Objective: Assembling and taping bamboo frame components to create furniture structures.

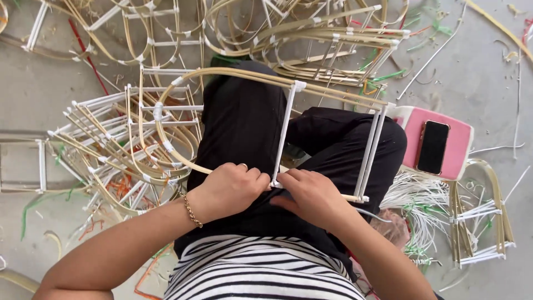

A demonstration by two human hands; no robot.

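A curved bamboo-strip frame (233, 74) with white paper-wrapped struts lies across my lap. My left hand (230, 188), with a gold chain bracelet at the wrist, grips the frame's near strip. My right hand (311, 194) pinches the same strip right beside it, at the foot of a white upright strut (284, 133). Both hands meet at that wrapped joint. A second pair of white struts (371, 150) stands at the frame's right end. My black trousers and striped shirt lie beneath.
Heaps of similar bamboo frames (116, 139) lie left and ahead on the concrete floor. A pink stool (461, 144) at the right carries a black phone (433, 147). White strips (422, 200) and more frames (483, 222) lie at the right.
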